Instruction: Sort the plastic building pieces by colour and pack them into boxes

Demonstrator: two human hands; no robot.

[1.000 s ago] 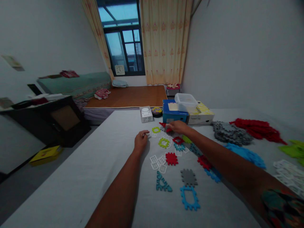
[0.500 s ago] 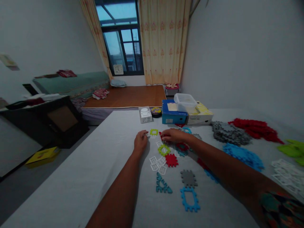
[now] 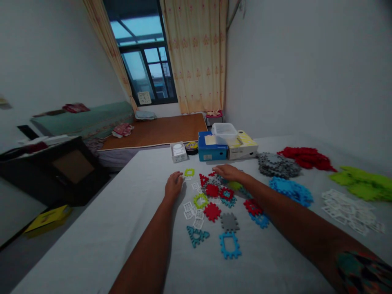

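My left hand [image 3: 174,184] rests on the white-covered table, left of the scattered toy pieces. Its fingers are curled in, and whatever they may pinch is too small to make out. Just beyond its fingertips lies a yellow-green frame piece [image 3: 189,172]. My right hand [image 3: 227,172] reaches over the far side of the loose pile, fingers stretched leftward and apart from the red triangle piece [image 3: 203,179]. Below it lie a red notched piece [image 3: 212,190] and a red frame piece [image 3: 227,193]. Nearer me are a grey square piece [image 3: 229,222], a blue frame piece [image 3: 230,245] and a teal triangle piece [image 3: 196,235].
Sorted heaps of grey pieces [image 3: 277,165], red pieces [image 3: 308,158], blue pieces [image 3: 290,190], green pieces [image 3: 363,181] and white pieces [image 3: 349,210] lie on the right. A blue box [image 3: 212,153], a clear plastic tub [image 3: 224,131] and a white box [image 3: 179,152] stand behind.
My right hand has lifted off the red triangle piece and shifted toward the back of the pile, uncovering pieces. My left hand stays beside the green frame. The view has turned slightly right.
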